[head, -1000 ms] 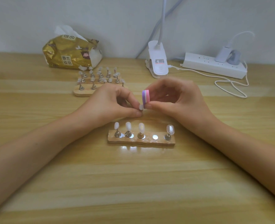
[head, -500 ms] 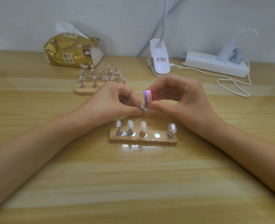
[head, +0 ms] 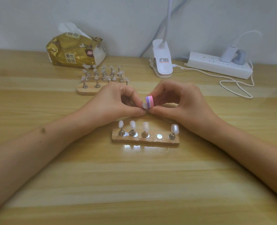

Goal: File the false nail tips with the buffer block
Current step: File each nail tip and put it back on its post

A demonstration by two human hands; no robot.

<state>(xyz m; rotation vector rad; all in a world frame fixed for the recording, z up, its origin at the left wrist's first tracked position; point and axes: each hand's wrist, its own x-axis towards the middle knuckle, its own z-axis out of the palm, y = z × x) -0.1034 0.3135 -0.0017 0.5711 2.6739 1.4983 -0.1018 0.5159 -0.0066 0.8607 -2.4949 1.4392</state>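
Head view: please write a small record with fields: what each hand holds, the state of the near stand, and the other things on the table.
left hand: pinches a nail tip
right hand: holds the buffer block on edge
contact: buffer block looks pressed against the nail tip
near stand: four tips on pegs; fourth spot from the left is bare
far stand: behind the left hand, partly hidden
by the wall: tissue pack, lamp clip, power strip
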